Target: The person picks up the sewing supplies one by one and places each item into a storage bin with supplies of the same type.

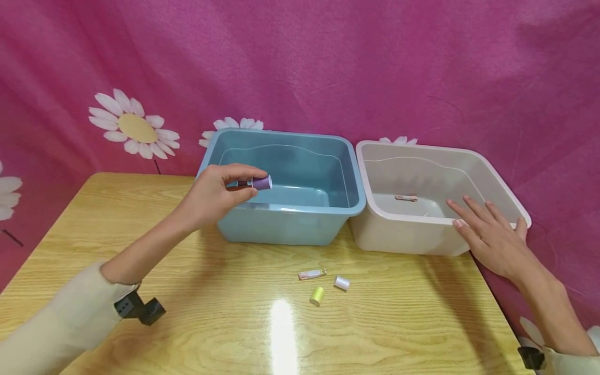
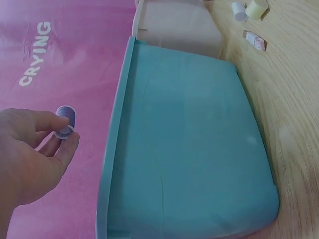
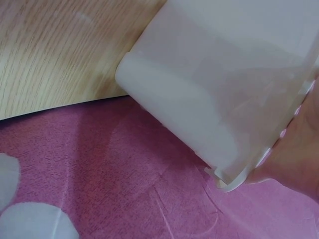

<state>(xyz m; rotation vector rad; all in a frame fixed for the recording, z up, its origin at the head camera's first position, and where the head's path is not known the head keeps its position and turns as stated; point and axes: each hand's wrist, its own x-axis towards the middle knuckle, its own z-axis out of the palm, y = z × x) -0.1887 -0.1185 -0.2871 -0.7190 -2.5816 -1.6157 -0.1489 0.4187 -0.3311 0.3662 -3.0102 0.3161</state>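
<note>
Between thumb and fingers, my left hand (image 1: 213,194) pinches a purple thread spool (image 1: 261,183) with white ends, held up over the near rim of the blue plastic bin (image 1: 276,226). The left wrist view shows the same spool (image 2: 69,115) at the fingertips, above rim height. My right hand (image 1: 499,242) rests on the front right rim of the off-white bin (image 1: 398,234), fingers extended over the inside. In the right wrist view, part of that hand (image 3: 296,154) lies along the bin's rim. A small flat pinkish item (image 1: 405,198) lies on the off-white bin's floor.
On the wooden table (image 1: 187,323), in front of the bins, lie a yellow thread spool (image 1: 316,296), a white thread spool (image 1: 341,283) and a small flat pink-and-white item (image 1: 312,274). A pink flowered cloth (image 1: 304,67) hangs behind. The off-white bin stands near the table's right edge.
</note>
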